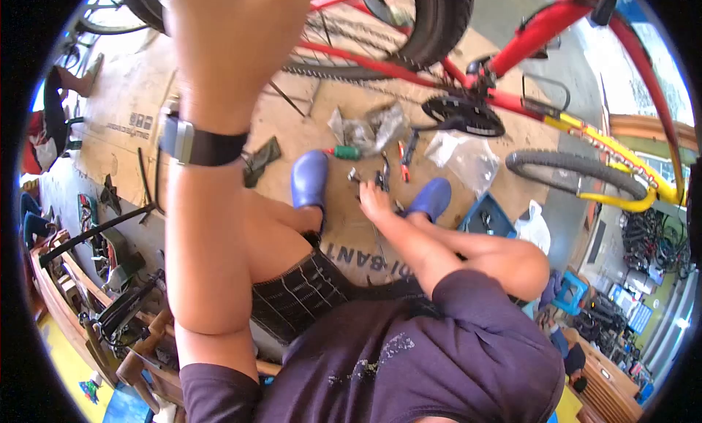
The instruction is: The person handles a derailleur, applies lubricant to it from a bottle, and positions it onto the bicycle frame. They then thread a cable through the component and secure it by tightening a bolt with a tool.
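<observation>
My left hand [238,28] is raised close to the camera at the top, large and blurred. Its fingers run out of view, so what they touch is hidden. A dark-banded watch [208,145] is on that wrist. Beyond it stands a red bicycle frame [534,35] with a black chainring [462,116] and a rear wheel [446,28]. Low between my feet, my right hand [375,202] has its fingers bent together at small dark metal parts [382,179] on the cardboard; what they grip is too small to make out. A green-handled tool [346,152] and orange-handled pliers [405,173] lie nearby.
Crumpled clear plastic [376,127] and a plastic bag [475,160] lie on the cardboard [110,152]. A blue tray [488,217] sits right of my foot. A yellow bicycle fork and tyre [578,171] are at right. Wooden furniture [66,277] and bicycle parts crowd the left.
</observation>
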Demonstrator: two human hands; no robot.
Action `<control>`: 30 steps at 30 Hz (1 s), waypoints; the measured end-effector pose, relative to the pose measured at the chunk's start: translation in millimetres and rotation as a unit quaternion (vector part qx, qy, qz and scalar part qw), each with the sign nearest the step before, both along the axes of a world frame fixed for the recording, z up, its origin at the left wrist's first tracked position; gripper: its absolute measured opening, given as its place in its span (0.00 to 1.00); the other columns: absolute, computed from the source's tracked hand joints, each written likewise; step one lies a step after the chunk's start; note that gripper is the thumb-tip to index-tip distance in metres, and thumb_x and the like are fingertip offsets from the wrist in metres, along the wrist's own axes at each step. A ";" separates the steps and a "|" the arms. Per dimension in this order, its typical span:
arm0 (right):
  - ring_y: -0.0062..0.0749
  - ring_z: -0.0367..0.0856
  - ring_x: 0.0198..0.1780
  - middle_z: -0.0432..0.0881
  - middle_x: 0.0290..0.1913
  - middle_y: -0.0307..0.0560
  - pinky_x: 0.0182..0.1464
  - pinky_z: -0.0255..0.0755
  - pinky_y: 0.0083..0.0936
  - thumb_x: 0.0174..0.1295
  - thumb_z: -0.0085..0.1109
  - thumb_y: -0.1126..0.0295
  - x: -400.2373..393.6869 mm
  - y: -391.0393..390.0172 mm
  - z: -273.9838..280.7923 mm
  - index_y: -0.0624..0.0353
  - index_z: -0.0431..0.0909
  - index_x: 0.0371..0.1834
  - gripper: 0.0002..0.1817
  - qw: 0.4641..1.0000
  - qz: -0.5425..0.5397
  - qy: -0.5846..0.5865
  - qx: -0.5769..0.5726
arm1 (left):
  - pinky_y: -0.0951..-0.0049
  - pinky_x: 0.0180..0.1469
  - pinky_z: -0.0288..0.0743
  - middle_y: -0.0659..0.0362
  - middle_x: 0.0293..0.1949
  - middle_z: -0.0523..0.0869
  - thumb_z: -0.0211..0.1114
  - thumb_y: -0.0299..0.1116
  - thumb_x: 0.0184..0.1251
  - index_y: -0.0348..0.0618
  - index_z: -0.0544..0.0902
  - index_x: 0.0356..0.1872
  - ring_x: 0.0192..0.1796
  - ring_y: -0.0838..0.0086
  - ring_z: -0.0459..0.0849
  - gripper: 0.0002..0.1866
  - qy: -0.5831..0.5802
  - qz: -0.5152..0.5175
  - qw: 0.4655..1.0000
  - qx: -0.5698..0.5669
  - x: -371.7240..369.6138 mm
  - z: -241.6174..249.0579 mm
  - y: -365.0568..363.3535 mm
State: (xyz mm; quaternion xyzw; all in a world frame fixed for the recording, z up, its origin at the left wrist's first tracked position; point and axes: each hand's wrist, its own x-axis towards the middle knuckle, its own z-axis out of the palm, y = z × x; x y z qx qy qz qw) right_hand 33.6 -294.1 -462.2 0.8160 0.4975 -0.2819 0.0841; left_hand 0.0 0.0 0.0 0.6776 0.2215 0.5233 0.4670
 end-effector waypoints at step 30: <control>0.26 0.83 0.55 0.84 0.53 0.46 0.61 0.76 0.26 0.64 0.69 0.78 89.9 44.6 455.9 0.68 0.73 0.61 0.23 0.632 -0.183 0.494 0.567 | 0.73 0.48 0.86 0.55 0.41 0.90 0.58 0.38 0.81 0.28 0.83 0.55 0.41 0.72 0.91 0.19 0.134 -0.402 0.871 -0.249 -8.4 -15.3 -81.9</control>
